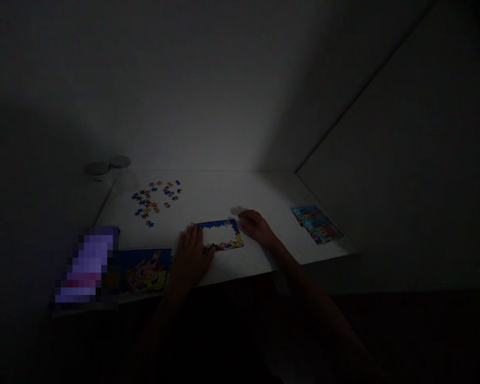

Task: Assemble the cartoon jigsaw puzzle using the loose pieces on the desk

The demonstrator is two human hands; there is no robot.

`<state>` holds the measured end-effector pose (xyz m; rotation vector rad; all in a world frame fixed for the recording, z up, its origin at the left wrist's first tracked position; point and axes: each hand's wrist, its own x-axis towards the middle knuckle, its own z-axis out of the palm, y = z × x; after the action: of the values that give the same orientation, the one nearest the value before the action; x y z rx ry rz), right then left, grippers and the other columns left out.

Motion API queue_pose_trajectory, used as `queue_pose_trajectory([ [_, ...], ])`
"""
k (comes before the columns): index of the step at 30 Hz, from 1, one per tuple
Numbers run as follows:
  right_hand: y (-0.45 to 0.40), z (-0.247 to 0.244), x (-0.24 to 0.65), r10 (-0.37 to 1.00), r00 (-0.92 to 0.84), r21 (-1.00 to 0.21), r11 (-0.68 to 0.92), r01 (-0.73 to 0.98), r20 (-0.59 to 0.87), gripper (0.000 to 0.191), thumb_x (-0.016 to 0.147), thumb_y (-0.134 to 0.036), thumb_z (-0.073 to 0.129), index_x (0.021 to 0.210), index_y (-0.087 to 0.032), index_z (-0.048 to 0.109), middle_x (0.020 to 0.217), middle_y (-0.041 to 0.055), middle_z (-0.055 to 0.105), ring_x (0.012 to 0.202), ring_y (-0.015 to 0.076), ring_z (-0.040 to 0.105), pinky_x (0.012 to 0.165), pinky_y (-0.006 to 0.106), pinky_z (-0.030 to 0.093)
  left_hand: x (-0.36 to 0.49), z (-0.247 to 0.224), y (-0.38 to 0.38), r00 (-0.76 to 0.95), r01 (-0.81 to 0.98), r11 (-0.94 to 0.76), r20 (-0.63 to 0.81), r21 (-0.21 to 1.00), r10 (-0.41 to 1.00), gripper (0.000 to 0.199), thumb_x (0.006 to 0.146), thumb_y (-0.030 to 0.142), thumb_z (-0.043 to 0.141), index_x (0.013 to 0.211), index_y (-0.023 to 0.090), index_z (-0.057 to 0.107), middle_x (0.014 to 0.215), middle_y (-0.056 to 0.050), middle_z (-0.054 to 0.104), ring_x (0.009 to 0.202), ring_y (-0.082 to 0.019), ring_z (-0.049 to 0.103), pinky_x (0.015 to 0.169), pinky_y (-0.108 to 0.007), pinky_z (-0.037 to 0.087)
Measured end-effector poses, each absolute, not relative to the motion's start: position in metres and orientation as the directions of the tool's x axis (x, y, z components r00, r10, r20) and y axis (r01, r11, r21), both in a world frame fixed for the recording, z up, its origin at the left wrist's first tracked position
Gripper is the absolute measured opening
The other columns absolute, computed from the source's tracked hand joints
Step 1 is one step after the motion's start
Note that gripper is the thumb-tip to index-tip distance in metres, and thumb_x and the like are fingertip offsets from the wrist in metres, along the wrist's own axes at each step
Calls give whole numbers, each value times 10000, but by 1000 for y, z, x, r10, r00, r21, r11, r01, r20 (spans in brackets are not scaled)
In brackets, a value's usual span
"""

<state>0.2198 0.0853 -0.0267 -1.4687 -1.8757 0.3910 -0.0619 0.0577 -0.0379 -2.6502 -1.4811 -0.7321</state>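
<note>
In the dim light, a small jigsaw puzzle (218,223) lies on the white table. Its colourful border is joined into a rectangle around a bare white middle. My left hand (191,258) rests flat across the puzzle's left edge, fingers stretched out. Just beyond the upper right corner, my right hand (258,228) hovers close to the tabletop with its fingers bent together. Whatever its fingertips may pinch is too dark and small to make out. Several loose puzzle pieces (142,202) are scattered farther back on the left.
A cartoon picture sheet (148,271) lies at the front left, beside a blurred-out glowing screen (88,264). Two round lids (120,161) show at the back left, seemingly on clear jars. Another colourful puzzle (318,225) lies near the right edge. Walls (208,106) enclose the table (260,192).
</note>
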Motion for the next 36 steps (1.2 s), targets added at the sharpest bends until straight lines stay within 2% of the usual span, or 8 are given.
queue_pose_trajectory([
  [4, 80, -21, 214, 908, -252, -431, 386, 816, 335, 478, 882, -549, 589, 1237, -236, 655, 1303, 137, 635, 1228, 303, 571, 1024, 511, 445, -65, -40, 58, 458, 816, -552, 395, 168, 797, 672, 984, 517, 337, 1396, -5, 439, 1466, -267, 447, 1408, -353, 379, 1146, -520, 333],
  [7, 76, -22, 212, 881, -331, -353, 444, 823, 336, 610, 883, -557, 587, 1397, -232, 533, 1422, 149, 551, 1293, 325, 524, 1035, 532, 434, -68, -41, 58, 444, 830, -534, 387, 163, 808, 713, 984, 561, 325, 1442, 18, 387, 1515, -255, 383, 1432, -341, 341, 1146, -494, 345],
  [11, 72, -29, 210, 842, -397, -357, 520, 776, 364, 744, 908, -585, 537, 1512, -189, 359, 1510, 179, 443, 1368, 321, 451, 1070, 527, 418, -62, -31, 62, 438, 840, -521, 375, 152, 817, 674, 1005, 528, 299, 1508, 79, 291, 1581, -214, 278, 1477, -324, 241, 1153, -514, 324],
  [15, 69, -32, 202, 829, -445, -356, 550, 755, 338, 851, 897, -665, 491, 1550, -171, 261, 1578, 184, 328, 1453, 322, 323, 1120, 532, 373, -44, -21, 73, 474, 836, -537, 347, 110, 809, 576, 1030, 413, 236, 1514, 108, 305, 1582, -176, 300, 1482, -298, 237, 1183, -540, 253],
  [20, 65, -25, 194, 844, -478, -306, 535, 788, 244, 896, 891, -741, 391, 1545, -139, 276, 1580, 176, 325, 1484, 301, 261, 1195, 507, 266, -31, -33, 82, 497, 832, -549, 337, 77, 800, 626, 1008, 454, 276, 1458, 36, 393, 1511, -219, 410, 1452, -316, 309, 1162, -536, 303],
  [25, 64, -21, 195, 850, -484, -287, 525, 801, 205, 909, 893, -759, 343, 1533, -114, 306, 1576, 170, 332, 1489, 285, 250, 1213, 477, 232, -31, -40, 81, 505, 836, -547, 348, 28, 790, 644, 1015, 466, 228, 1412, 6, 441, 1471, -232, 460, 1426, -316, 361, 1135, -503, 355],
  [32, 65, -19, 195, 844, -499, -308, 536, 786, 195, 934, 892, -767, 326, 1562, -127, 216, 1604, 170, 263, 1504, 284, 198, 1205, 509, 230, -29, -32, 77, 491, 840, -539, 337, 60, 803, 640, 1018, 477, 246, 1451, 32, 400, 1514, -210, 410, 1450, -303, 318, 1164, -504, 311],
  [36, 64, -19, 195, 841, -508, -293, 541, 788, 188, 880, 905, -744, 334, 1552, -152, 265, 1602, 162, 274, 1500, 291, 213, 1206, 510, 228, -28, -30, 76, 494, 836, -541, 302, 90, 815, 616, 1014, 466, 278, 1449, 49, 407, 1515, -197, 415, 1451, -280, 319, 1181, -481, 289],
])
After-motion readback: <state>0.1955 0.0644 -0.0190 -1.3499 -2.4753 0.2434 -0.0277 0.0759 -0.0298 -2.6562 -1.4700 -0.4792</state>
